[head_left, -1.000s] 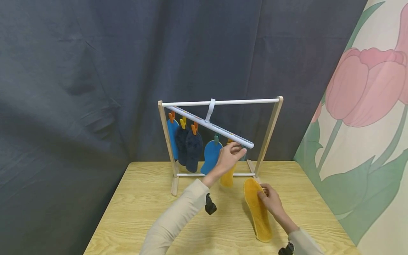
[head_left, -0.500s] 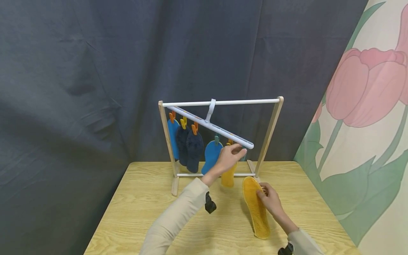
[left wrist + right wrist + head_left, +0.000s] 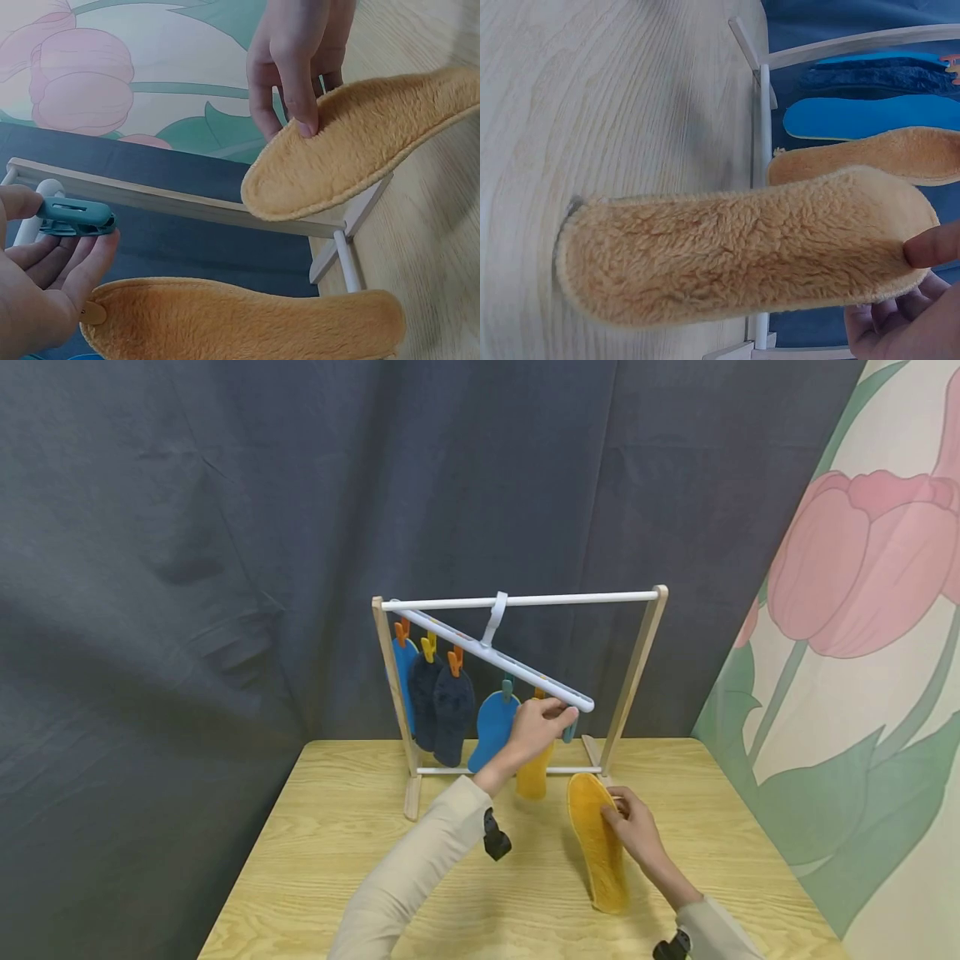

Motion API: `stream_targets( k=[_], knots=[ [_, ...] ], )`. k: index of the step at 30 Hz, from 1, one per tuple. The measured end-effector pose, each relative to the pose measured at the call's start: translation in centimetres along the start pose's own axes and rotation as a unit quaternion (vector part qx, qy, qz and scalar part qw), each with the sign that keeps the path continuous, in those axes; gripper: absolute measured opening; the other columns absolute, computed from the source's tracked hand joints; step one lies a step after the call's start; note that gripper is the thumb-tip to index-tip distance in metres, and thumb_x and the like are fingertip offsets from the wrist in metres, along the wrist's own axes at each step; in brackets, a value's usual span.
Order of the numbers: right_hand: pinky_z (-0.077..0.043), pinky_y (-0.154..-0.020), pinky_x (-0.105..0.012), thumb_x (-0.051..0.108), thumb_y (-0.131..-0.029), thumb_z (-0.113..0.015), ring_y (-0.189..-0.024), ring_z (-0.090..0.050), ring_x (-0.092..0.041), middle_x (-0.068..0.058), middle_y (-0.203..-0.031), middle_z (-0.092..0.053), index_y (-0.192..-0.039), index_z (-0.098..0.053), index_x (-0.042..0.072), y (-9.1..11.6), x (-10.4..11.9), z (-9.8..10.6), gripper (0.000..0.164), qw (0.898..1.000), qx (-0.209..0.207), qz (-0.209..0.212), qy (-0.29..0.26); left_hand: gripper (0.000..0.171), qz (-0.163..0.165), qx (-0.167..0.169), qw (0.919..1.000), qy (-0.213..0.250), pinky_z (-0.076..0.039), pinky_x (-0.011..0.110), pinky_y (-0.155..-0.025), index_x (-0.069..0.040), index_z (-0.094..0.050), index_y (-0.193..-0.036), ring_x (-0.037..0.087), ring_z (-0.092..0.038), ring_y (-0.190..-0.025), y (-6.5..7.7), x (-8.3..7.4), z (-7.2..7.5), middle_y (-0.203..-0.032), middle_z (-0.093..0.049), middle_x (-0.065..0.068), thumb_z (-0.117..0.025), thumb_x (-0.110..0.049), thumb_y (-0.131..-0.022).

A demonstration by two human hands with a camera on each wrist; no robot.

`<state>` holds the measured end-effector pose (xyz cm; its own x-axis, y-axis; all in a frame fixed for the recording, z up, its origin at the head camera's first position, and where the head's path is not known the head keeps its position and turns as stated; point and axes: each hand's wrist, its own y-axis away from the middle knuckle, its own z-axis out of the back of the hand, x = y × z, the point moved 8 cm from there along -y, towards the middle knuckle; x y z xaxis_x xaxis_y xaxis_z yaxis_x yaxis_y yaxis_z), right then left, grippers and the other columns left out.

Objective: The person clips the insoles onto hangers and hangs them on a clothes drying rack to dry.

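My left hand grips a teal clothespin under the low right end of a tilted white hanger. In the left wrist view the thumb and fingers press around the clothespin. My right hand pinches a fuzzy yellow insole near its upper end, thumb on the fleece. That insole is held lengthwise over the table, below and right of my left hand. Another yellow insole hangs from a yellow clip beside my left hand, which partly hides it in the head view.
A wooden rack with white rods carries the hanger. On it hang a blue insole from a teal clip, two dark fuzzy insoles and another blue insole at the left. The wooden table lies below; a dark curtain stands behind.
My right hand has lifted the yellow insole slightly up and to the left. The teal clothespin shows more below my left fingers. The hanger and its insoles have shifted slightly left.
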<state>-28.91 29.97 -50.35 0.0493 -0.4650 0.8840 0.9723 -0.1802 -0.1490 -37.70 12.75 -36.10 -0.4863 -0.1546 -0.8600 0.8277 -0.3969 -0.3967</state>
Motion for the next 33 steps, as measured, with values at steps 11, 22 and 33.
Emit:
stream_targets(
  k=[11,22,33],
  knots=[
    [-0.051,-0.067,-0.021,-0.006,-0.096,-0.056,-0.081,-0.061,-0.014,-0.024,-0.1,-0.069,-0.116,-0.057,-0.01,0.0,1.5,0.0,0.02,1.0,-0.012,0.005,-0.029,0.023,0.019,-0.012,0.9994,0.026,-0.059,0.022,-0.068,-0.003,-0.075,-0.109,0.017,-0.071,-0.088,0.0,0.2,-0.1,-0.099,-0.074,0.009,-0.068,-0.021,-0.096],
    [-0.053,-0.071,-0.022,-0.004,-0.098,-0.055,-0.089,-0.064,-0.015,-0.028,-0.111,-0.066,-0.123,-0.055,-0.01,-0.2,2.6,-0.5,0.026,0.997,-0.007,-0.007,-0.075,0.022,0.044,-0.032,0.997,0.055,-0.06,0.025,-0.068,-0.002,-0.076,-0.106,0.018,-0.073,-0.082,-0.2,0.8,-0.2,-0.096,-0.074,0.008,-0.069,-0.02,-0.095],
    [-0.052,-0.07,-0.019,-0.001,-0.1,-0.054,-0.085,-0.061,-0.006,-0.027,-0.11,-0.066,-0.125,-0.052,-0.012,-0.6,4.2,-0.7,0.028,0.995,-0.018,-0.002,-0.097,0.022,0.049,-0.037,0.9966,0.054,-0.06,0.024,-0.067,-0.002,-0.076,-0.106,0.015,-0.073,-0.078,-0.3,0.6,-0.3,-0.095,-0.074,0.006,-0.069,-0.02,-0.095]
  ],
)
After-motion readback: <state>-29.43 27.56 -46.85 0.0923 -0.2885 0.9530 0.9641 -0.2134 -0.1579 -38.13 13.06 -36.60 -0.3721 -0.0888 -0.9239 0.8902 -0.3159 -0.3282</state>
